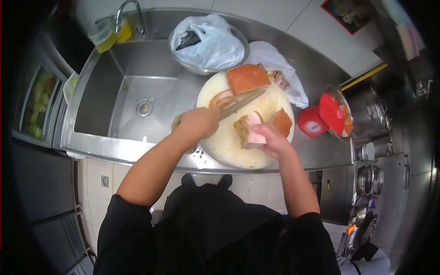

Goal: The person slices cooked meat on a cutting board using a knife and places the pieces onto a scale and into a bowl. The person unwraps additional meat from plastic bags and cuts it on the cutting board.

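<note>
My left hand (200,123) is wrapped round the handle of a knife (241,102), whose blade points up and to the right over a round white cutting board (215,149). In my right hand (272,140) is a chunk of roast pork (248,130), its pale cut face and browned edge showing, held at the board's near side. A large slab of roast pork (248,78) with orange-brown skin lies at the board's far edge. Cut pork pieces (223,98) lie beside the blade, and another skin-on piece (281,122) sits just right of my right hand.
A steel sink (151,98) lies left of the board. Behind it stands a metal bowl (244,48) holding a white plastic bag (213,43). A second bag (293,87) with meat lies at the board's right. Farther right is a red scale (313,123).
</note>
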A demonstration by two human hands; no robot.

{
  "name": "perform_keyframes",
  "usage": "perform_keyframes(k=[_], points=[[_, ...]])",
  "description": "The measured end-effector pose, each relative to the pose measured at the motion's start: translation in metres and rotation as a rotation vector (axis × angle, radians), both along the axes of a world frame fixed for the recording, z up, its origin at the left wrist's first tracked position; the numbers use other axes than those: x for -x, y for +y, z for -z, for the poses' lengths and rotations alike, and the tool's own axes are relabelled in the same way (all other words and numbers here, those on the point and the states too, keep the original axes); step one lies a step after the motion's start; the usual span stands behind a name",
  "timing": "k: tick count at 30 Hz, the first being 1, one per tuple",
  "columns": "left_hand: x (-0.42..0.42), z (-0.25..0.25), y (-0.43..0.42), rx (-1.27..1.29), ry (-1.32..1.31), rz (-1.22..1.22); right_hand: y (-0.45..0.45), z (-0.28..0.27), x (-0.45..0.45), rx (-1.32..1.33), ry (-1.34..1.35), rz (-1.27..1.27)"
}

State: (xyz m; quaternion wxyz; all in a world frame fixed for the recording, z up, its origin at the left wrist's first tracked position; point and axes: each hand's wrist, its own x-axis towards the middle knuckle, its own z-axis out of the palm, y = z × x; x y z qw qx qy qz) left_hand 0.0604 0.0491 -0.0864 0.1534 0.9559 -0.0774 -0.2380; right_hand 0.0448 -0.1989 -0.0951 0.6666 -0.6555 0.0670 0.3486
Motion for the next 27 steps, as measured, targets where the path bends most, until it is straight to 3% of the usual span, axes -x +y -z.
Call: perform_keyframes(k=[3, 10, 13, 17, 18, 19, 20, 23, 27], points=[[0.002, -0.006, -0.005, -0.036, -0.001, -0.016, -0.032, -0.007, 0.0, -0.515, 0.015, 0.018], [0.006, -0.008, -0.019, -0.162, -0.011, -0.078, -0.107, -0.023, -0.025, -0.566, -0.136, 0.103], [0.009, -0.005, -0.025, -0.21, -0.031, -0.118, -0.147, -0.034, -0.035, -0.52, -0.203, 0.279], [0.013, -0.002, -0.031, -0.276, -0.073, -0.127, -0.216, -0.089, -0.048, 0.146, -0.381, 0.346], [0.014, 0.001, -0.032, -0.291, -0.088, -0.13, -0.244, -0.08, -0.068, 0.227, -0.605, 0.338], [0.014, 0.003, -0.033, -0.305, -0.102, -0.132, -0.271, -0.08, -0.085, 0.604, -0.746, 0.351], [0.014, 0.006, -0.033, -0.307, -0.122, -0.136, -0.282, -0.096, -0.09, 0.853, -0.789, 0.33], [0.019, 0.008, -0.039, -0.318, -0.154, -0.148, -0.313, -0.096, -0.115, 1.252, -0.849, 0.13], [0.021, 0.0, -0.047, -0.362, -0.169, -0.143, -0.318, -0.087, -0.127, 1.232, -0.715, -0.048]])
